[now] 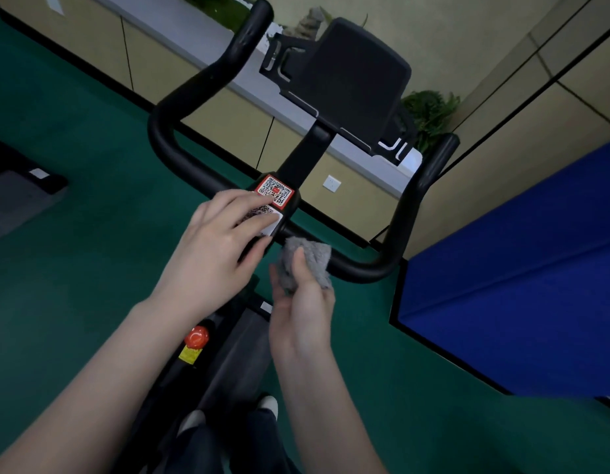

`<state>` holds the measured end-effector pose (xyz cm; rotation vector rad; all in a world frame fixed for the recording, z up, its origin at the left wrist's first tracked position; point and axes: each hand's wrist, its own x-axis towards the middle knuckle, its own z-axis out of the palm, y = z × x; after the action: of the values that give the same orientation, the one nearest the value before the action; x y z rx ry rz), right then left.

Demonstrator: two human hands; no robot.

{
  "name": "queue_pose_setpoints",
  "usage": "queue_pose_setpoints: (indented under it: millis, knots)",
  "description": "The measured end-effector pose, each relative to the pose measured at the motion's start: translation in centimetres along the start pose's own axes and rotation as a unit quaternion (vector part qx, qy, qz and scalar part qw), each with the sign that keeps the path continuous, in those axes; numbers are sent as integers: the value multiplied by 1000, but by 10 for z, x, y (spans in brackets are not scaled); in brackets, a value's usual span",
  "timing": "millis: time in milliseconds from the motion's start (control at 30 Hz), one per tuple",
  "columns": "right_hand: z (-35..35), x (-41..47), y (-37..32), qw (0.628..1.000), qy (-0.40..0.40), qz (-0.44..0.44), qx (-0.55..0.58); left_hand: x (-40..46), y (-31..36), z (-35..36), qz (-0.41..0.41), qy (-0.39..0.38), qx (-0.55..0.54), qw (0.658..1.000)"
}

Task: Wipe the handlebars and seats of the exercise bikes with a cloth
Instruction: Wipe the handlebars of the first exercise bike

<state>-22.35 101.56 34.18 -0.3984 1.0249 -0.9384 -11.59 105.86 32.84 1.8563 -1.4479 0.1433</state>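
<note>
Handlebars (180,159) of the black bike fill the view. Right hand (302,302) pinches a grey cloth (305,265) against the crossbar, right of the QR sticker (274,192). Left hand (216,248), fingers straight, rests on the sticker.

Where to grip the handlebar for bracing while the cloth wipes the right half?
Grip the handlebar on its bare left crossbar, from above: it's a round tube fingers can wrap. Right hand holds the cloth right of centre; left hand lies by the labels.
</note>
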Motion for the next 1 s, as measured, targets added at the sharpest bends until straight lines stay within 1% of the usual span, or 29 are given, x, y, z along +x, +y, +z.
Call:
queue_pose_setpoints:
  millis: [133,233,367,433,633,733,800,933,1000]
  knots:
    - [19,4,15,999,0,20,-31,-12,-8,-9,-8,18,8,1000]
    - [20,4,18,998,4,28,-57,-17,-11,-13,-17,16,12,1000]
    - [15,3,12,998,-8,36,-59,-17,-8,-12,-20,11,15,1000]
    - [11,2,8,998,4,30,-51,-16,-6,-11,-20,12,18,1000]
    - [-20,0,-11,998,27,-17,-48,-7,6,-9,0,15,25,1000]
    - [-45,3,-27,997,37,-38,-54,-1,19,-3,16,5,8,1000]
    - [-62,4,-42,995,35,-69,-58,3,29,3,28,-1,-3,1000]
    - [-91,9,-75,982,-3,-151,-110,9,51,18,54,-20,-18,998]
    - [-102,12,-90,976,-37,-170,-134,11,62,27,65,-37,-23,997]
